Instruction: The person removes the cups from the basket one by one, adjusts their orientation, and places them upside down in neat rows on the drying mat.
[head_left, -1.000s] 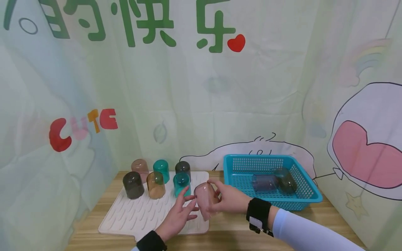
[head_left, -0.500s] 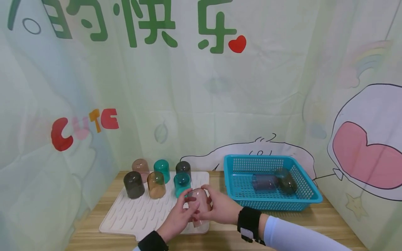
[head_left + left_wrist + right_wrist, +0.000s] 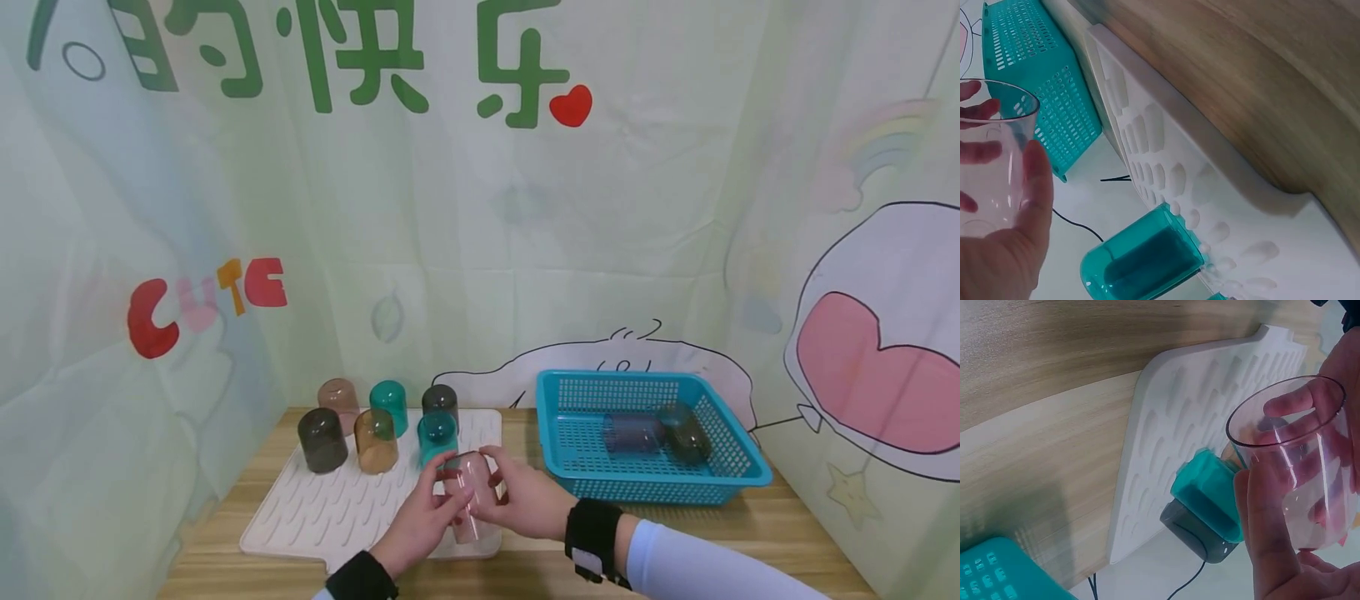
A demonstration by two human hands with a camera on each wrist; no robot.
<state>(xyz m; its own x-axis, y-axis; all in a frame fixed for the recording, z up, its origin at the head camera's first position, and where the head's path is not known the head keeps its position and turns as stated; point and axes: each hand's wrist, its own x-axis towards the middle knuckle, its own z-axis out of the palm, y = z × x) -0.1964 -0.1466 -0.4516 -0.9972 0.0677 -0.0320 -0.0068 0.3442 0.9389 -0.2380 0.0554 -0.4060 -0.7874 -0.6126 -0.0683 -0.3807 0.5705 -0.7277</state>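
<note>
A clear pink glass tumbler [image 3: 472,477] is held between both hands over the front right part of the white ridged drying mat [image 3: 315,521]. Its closed base points up and its mouth slants down. My left hand [image 3: 422,518] grips it from the left, thumb on the near side, as the left wrist view shows. From the other side my right hand [image 3: 531,500] has its fingers curled round the glass wall. Just behind the hands stands an upturned teal tumbler [image 3: 437,437]. Its open rim [image 3: 1285,445] shows plainly in the right wrist view.
More upturned tumblers stand on the mat: amber [image 3: 376,442], dark grey [image 3: 322,442], pink [image 3: 339,404], teal [image 3: 388,406] and another dark grey [image 3: 439,400]. A blue plastic basket [image 3: 652,492] at the right holds a purplish tumbler [image 3: 632,435] and a dark one [image 3: 686,437], both lying down.
The right hand has brought the pink tumbler leftward and slightly lower, and the left hand, open beside it earlier, has closed round it. The tumbler has turned more upright.
</note>
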